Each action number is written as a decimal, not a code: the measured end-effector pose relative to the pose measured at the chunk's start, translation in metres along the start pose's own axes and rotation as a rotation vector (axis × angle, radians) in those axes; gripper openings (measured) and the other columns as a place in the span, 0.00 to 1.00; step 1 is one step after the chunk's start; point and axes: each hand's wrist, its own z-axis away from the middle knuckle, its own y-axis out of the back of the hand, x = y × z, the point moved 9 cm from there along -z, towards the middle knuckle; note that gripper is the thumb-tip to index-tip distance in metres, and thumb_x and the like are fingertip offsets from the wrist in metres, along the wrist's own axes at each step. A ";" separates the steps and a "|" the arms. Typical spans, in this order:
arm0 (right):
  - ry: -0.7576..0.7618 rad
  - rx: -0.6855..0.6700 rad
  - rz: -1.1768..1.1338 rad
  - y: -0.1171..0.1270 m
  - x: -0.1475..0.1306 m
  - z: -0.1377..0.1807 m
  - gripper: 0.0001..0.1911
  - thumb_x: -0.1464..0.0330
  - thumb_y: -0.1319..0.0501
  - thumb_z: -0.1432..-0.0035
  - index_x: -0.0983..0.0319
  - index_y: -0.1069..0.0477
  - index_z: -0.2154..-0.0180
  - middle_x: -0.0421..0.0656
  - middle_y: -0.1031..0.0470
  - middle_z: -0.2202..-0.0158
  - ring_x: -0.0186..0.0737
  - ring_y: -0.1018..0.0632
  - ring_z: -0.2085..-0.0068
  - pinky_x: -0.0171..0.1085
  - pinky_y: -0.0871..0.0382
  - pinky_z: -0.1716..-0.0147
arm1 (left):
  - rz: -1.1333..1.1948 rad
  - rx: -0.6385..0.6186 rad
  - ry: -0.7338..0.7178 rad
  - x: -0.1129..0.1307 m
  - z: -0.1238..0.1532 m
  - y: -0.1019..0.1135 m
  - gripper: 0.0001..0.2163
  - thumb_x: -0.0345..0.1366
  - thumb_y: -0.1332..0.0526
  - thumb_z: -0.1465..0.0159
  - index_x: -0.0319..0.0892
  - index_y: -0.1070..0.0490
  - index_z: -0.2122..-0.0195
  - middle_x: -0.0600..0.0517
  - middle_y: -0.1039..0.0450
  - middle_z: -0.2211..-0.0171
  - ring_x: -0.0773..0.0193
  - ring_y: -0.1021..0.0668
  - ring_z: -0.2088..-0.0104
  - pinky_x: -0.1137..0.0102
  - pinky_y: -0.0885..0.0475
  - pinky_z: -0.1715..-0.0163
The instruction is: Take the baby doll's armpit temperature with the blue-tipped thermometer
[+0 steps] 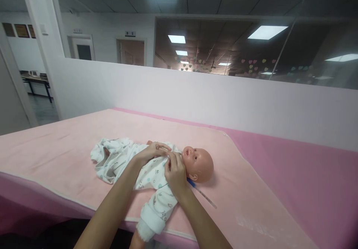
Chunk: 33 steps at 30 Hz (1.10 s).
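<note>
A baby doll (201, 164) lies on its back, its bald head towards the right, dressed in a white printed baby outfit (151, 174). My left hand (153, 152) rests over the doll's chest, its fingertips meeting those of my right hand near the collar. Curled fingers of my right hand (176, 170) pinch the outfit's cloth just below the chin. What lies exactly between the fingertips is hidden. One sleeved arm of the doll stretches towards me, over the table edge. Beside its head lies a thin clear stick with a blue end (201, 193), partly covered by my right wrist.
A pale pink sheet (69, 144) covers the table over a darker pink cover (302, 167). Behind it runs a low white wall (195, 97) with glass above. To the far left, a doorway shows another table (35, 79).
</note>
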 end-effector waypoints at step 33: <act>-0.055 -0.070 -0.015 -0.006 0.002 0.002 0.21 0.81 0.55 0.44 0.64 0.36 0.52 0.49 0.32 0.60 0.41 0.31 0.57 0.43 0.33 0.56 | 0.091 -0.052 0.006 0.006 0.005 -0.010 0.18 0.32 0.35 0.53 0.36 0.28 0.60 0.50 0.26 0.72 0.68 0.28 0.75 0.75 0.38 0.74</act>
